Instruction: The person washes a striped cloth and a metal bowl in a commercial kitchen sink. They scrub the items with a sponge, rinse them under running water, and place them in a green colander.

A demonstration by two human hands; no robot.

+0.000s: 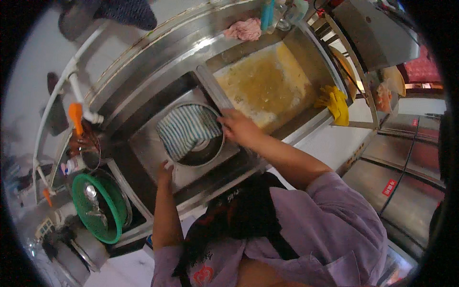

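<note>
A round metal pot (186, 159) is in the left basin (147, 143) of a stainless-steel sink. Draped inside it, a striped cloth (190, 125) in white and blue-green covers much of its bottom. My right hand (238, 127) grips the pot's rim on the right side, close to the divider (215, 89) between the basins. At the lower left of the rim is my left hand (165, 173), its fingers at the pot's edge; blur hides whether they close on it.
Cloudy yellowish water (261, 86) lies in the right basin. Yellow rubber gloves (335, 104) hang over its edge; a pink cloth (244, 29) and bottles (287, 14) are behind. A green plastic basket (116, 211) stands left, below an orange-handled tap (76, 113). Steel cabinet doors (387, 168) are at right.
</note>
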